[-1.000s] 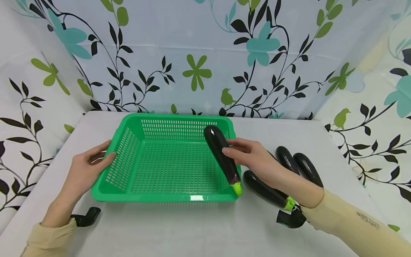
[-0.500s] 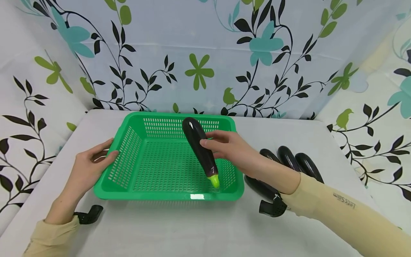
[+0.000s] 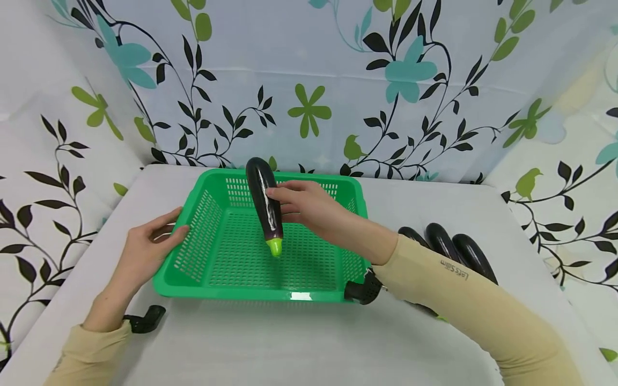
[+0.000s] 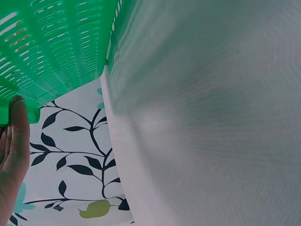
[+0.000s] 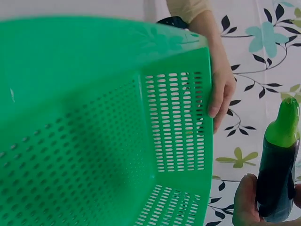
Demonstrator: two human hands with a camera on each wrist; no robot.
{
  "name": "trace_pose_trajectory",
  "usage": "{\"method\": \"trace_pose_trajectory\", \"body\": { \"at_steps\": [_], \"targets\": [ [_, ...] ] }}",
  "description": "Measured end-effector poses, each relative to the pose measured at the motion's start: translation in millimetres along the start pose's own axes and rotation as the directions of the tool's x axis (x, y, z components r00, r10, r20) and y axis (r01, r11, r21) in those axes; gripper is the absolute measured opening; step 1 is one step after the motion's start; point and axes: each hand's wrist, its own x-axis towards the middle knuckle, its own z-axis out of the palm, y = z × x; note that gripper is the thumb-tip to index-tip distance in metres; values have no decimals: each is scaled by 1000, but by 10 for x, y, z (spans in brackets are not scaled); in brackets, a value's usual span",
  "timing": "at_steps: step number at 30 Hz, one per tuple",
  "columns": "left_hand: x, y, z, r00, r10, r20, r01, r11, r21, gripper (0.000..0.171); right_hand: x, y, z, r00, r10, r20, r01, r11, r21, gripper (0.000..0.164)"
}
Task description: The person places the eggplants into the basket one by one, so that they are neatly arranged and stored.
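A dark purple eggplant [image 3: 265, 201] with a bright green stem end hangs tilted above the green plastic basket [image 3: 260, 295], pinched by my right hand [image 3: 311, 203] between thumb and fingers. In the right wrist view the same eggplant [image 5: 275, 176] stands stem end up between the fingertips, outside the basket's outline. My left hand [image 3: 147, 246] holds the basket's left rim with thumb and fingers; the left wrist view shows part of that hand [image 4: 16, 141] against the rim. Inside the basket, the visible part of the slotted floor bears nothing.
Several more eggplants [image 3: 441, 241] lie on the white-covered table [image 3: 270, 343] right of the basket, partly hidden by the right sleeve [image 3: 449, 284]. A curtain [image 3: 309, 64] with leaf and flower prints stands behind the table.
My right hand has carried the eggplant leftward and away from me, from the basket's right edge to above its middle. The left hand keeps its place on the rim.
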Motion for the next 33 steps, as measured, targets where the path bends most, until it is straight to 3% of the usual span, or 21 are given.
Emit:
{"method": "trace_pose_trajectory", "body": {
  "at_steps": [8, 15, 33],
  "targets": [
    [-13, 2, 1, 1000, 16, -4, -16, 1000, -11, 53, 394, -9, 204, 999, -23, 23, 21, 996, 88, 35],
    [-12, -10, -4, 1000, 16, -4, -16, 1000, -18, 52, 660, 14, 278, 998, -61, -23, 63, 991, 119, 38],
    [-15, -24, -11, 1000, 5, -2, -5, 1000, -20, 52, 925, 409, 404, 1000, 24, 17, -25, 997, 78, 47]
  ]
}}
